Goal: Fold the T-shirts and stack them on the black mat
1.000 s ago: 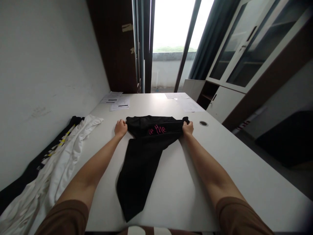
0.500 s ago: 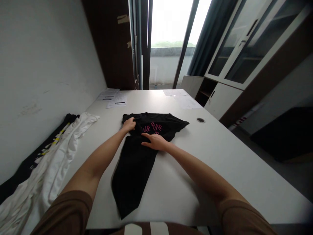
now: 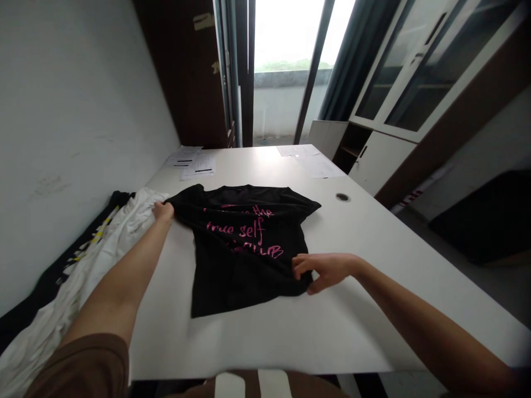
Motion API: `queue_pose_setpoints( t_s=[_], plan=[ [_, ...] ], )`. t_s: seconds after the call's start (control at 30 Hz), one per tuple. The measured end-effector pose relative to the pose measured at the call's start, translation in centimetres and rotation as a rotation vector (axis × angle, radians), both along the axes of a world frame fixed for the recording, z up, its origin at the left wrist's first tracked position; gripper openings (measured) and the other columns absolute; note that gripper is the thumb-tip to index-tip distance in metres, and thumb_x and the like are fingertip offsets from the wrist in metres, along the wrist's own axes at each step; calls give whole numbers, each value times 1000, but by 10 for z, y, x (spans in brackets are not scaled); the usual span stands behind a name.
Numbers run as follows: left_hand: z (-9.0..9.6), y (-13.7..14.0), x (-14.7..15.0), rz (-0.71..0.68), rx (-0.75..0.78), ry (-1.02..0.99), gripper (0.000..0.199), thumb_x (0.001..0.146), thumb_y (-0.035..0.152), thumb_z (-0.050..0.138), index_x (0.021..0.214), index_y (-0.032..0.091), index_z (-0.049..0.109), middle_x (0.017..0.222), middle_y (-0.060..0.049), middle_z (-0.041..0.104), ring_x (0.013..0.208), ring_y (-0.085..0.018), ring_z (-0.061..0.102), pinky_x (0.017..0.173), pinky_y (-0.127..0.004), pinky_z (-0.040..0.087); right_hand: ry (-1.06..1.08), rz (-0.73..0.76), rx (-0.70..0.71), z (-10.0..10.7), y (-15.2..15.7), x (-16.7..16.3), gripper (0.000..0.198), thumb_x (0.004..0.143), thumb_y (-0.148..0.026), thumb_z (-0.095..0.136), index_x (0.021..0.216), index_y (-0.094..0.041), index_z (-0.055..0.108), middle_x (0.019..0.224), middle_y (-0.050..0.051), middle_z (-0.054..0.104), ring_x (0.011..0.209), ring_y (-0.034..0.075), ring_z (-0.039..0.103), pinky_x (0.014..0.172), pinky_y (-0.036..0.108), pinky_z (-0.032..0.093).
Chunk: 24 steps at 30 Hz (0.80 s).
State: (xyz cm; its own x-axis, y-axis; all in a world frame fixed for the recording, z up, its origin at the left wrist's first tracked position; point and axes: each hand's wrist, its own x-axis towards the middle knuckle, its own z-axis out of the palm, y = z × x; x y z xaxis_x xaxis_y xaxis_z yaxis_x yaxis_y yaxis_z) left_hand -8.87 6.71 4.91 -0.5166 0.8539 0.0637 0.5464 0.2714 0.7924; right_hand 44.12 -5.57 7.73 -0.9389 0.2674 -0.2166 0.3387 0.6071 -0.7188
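Observation:
A black T-shirt [image 3: 244, 276] with pink lettering lies spread on the white table, its front facing up. Its neck end points away from me and its hem towards me. My left hand [image 3: 163, 211] is closed on the end of the left sleeve and pulls it out to the side. At the lower right corner of the shirt, my right hand [image 3: 317, 270] has its fingers curled on the cloth and the thumb at the edge, gripping it. Wrinkles run across the printed front.
White garments [image 3: 99, 265] and a dark garment [image 3: 37, 293] are heaped along the table's left edge by the wall. Paper sheets [image 3: 194, 164] lie at the far left, more papers [image 3: 309, 159] at the far right. A round cable hole [image 3: 343, 197] is in the table [image 3: 373, 309].
The shirt has gone from partly folded over to unfolded, showing more lettering. My left hand moved left with the sleeve; my right hand moved right and nearer to me with the hem.

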Motion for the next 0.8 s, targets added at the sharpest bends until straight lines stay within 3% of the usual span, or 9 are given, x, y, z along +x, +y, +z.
queue_pose_setpoints(
  t_s=[0.07, 0.13, 0.27, 0.33, 0.4, 0.47, 0.53, 0.67, 0.8],
  plan=[
    [-2, -8, 15, 62, 53, 174, 25, 91, 14, 50, 115, 11, 54, 123, -17, 60, 127, -33, 49, 111, -55, 37, -46, -116, 78, 4, -11, -5, 38, 89, -53, 71, 104, -19, 74, 99, 6, 67, 89, 21, 61, 82, 31, 48],
    [-6, -21, 42, -50, 120, 288, 22, 89, 16, 52, 110, 16, 60, 125, -14, 61, 131, -31, 47, 118, -52, 29, -39, -250, 186, 5, -21, -22, 45, 92, -57, 66, 115, -19, 72, 103, 9, 69, 91, 23, 63, 84, 33, 47],
    [-15, -89, 107, -760, 188, 625, 15, 92, 20, 51, 95, 22, 66, 105, -6, 67, 109, -26, 59, 112, -48, 35, -38, -310, 325, -1, -37, -58, 60, 88, -55, 70, 137, -22, 63, 116, 11, 71, 101, 29, 65, 87, 35, 47],
    [-19, -141, 128, -1025, 198, 656, 19, 96, 23, 47, 102, 22, 66, 106, -7, 66, 103, -23, 60, 100, -40, 44, -45, -273, 341, -6, -39, -62, 40, 90, -45, 70, 123, -22, 70, 106, 9, 72, 95, 26, 66, 82, 33, 47],
    [-23, -194, 138, -1207, 199, 737, 22, 95, 30, 54, 114, 22, 64, 112, -9, 64, 102, -25, 58, 94, -41, 45, 17, -252, 312, -8, -39, -56, 18, 93, -35, 64, 100, -21, 73, 95, 7, 70, 89, 22, 65, 79, 31, 46],
    [-26, -235, 139, -1265, 200, 771, 34, 89, 38, 64, 118, 21, 61, 115, -10, 63, 101, -27, 57, 93, -43, 45, 150, -248, 210, -5, -39, -46, 17, 96, -32, 61, 89, -20, 71, 93, 6, 66, 87, 20, 62, 79, 31, 47],
    [-26, -260, 135, -1218, 146, 784, 39, 86, 44, 69, 116, 21, 61, 113, -11, 63, 102, -29, 56, 93, -45, 43, 305, -258, 29, -1, -40, -35, 20, 97, -35, 60, 92, -19, 69, 101, 8, 66, 90, 20, 61, 80, 32, 48],
    [-12, -267, 124, -1128, -121, 764, 9, 96, 30, 59, 93, 22, 59, 97, -5, 65, 92, -24, 59, 85, -39, 42, 469, -274, -354, 2, -41, -19, 29, 99, -44, 60, 91, -16, 68, 110, 11, 70, 99, 22, 65, 86, 35, 51],
    [21, -269, 100, -1282, -419, 482, 7, 94, 24, 59, 87, 24, 57, 84, 2, 66, 78, -18, 59, 72, -30, 41, 337, -199, -590, -4, -43, 2, 39, 96, -52, 64, 94, -13, 69, 96, 12, 75, 90, 22, 71, 80, 33, 55]
  ],
)
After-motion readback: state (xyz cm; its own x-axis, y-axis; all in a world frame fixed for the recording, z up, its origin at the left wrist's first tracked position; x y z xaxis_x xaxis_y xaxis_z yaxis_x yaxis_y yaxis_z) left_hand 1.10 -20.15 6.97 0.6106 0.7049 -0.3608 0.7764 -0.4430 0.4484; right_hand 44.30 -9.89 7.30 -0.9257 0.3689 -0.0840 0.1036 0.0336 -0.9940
